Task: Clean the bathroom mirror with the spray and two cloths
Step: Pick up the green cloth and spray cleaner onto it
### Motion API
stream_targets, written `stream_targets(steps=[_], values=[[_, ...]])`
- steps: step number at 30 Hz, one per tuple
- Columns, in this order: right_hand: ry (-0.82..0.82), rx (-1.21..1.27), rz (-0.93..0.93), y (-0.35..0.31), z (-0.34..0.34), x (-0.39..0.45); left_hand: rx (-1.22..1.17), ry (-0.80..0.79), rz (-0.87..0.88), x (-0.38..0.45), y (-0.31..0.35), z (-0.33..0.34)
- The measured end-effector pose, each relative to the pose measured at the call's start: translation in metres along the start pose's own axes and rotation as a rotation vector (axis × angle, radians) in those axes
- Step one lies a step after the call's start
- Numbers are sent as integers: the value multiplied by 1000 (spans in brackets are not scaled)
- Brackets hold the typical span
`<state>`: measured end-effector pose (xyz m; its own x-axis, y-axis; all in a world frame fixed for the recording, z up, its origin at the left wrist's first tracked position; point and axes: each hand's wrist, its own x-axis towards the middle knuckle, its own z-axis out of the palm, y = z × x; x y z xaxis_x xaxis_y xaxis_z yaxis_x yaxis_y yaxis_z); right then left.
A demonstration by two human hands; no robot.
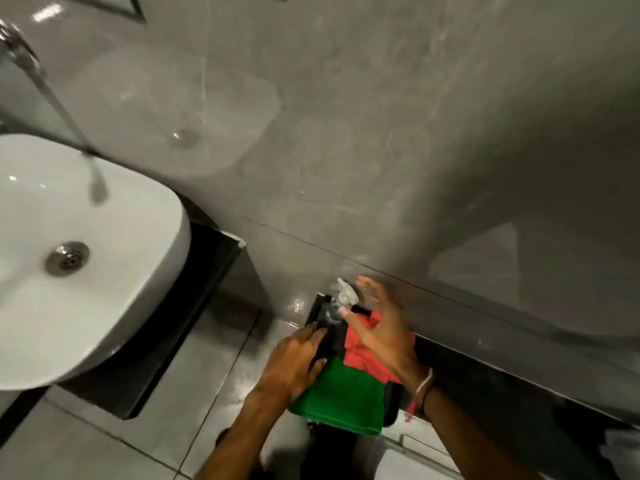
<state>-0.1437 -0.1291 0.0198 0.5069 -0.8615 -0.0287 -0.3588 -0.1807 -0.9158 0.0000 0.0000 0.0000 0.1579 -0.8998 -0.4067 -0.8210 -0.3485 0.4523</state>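
At the far left you have one white basin on a dark counter, with one drain in its bowl and one tap reaching over it; the bowl holds nothing else that can be made out. Further right, low against the grey wall, sits one black tray-like holder on the tiled floor, and it carries three things: one clear spray bottle standing upright at its far left corner, one red cloth toward its right edge, and one green cloth hanging over its near edge. Your left hand lies flat on the holder's left edge, fingers extended, touching the green cloth and closing on nothing. Your right hand is above the red cloth with its grip wide, fingers spread beside the spray bottle's trigger head; whether a fingertip touches the bottle you cannot tell through the blur. That wrist wears one thread band.
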Motion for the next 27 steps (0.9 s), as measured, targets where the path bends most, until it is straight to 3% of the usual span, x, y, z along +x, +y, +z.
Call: stream_targets(steps=[4,8,11,13,16,22,27], values=[[-211,-88,-37,22,17,25,287,-196,-33,40,-2,28],[-275,-125,-203,40,32,44,478,-253,-56,56,-4,54],[-269,-164,-272,46,39,52,483,-262,-127,66,-5,59],[-223,-195,-313,42,44,52,345,-274,-120,62,-8,55],[-131,-165,-371,23,47,49,-172,-269,-16,46,-15,24],[125,94,-529,-76,17,47,-546,-29,215,-3,4,-122],[281,215,-739,-207,-14,61,-594,410,298,-59,31,-290]])
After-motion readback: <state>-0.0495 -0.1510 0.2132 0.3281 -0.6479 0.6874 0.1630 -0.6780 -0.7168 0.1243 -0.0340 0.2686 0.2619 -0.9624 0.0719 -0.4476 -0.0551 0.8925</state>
